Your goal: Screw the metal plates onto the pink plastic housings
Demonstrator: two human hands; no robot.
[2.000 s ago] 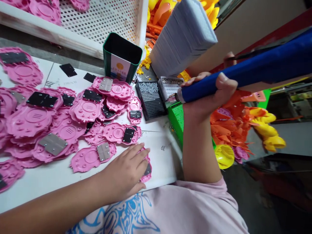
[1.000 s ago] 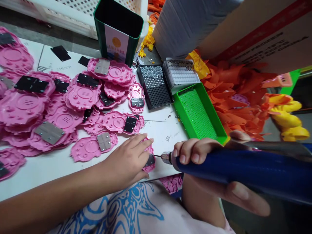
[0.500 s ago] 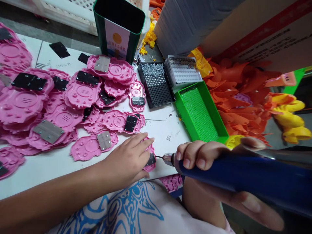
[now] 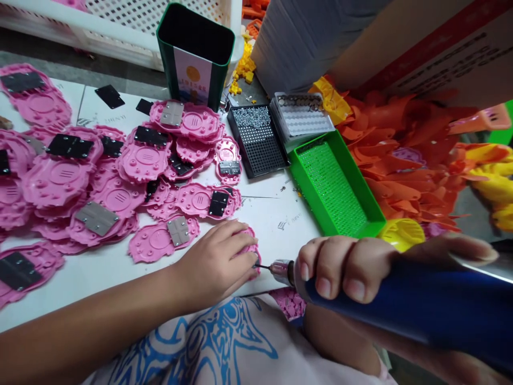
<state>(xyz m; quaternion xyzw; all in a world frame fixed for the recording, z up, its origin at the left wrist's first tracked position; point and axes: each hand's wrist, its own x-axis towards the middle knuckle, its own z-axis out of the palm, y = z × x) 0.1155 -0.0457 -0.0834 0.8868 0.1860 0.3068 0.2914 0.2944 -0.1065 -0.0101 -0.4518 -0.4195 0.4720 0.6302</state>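
My left hand [image 4: 218,259] holds a pink plastic casing [image 4: 253,238] down on the white tabletop, its fingers covering most of it. A small dark edge of a cover plate shows beside the fingertips. My right hand [image 4: 350,270] is wrapped around a blue electric screwdriver [image 4: 436,299] lying nearly level. The thin bit [image 4: 263,267] points left and its tip meets the casing by the left fingertips; the screw itself is hidden. Just left of my left hand lies another pink casing [image 4: 158,240] with a grey plate screwed on.
Pink casings with black or grey plates [image 4: 66,174] pile up on the left. Behind stand a dark green bin [image 4: 190,80], a black screw tray [image 4: 260,152] holding loose screws, and a green tray [image 4: 334,184]. Orange and yellow parts [image 4: 401,160] heap at the right, beside a cardboard box [image 4: 425,53].
The whole view has shifted slightly, with the piles appearing further right. My left fingers now cover more of the dark plate. The screwdriver bit stays at the casing.
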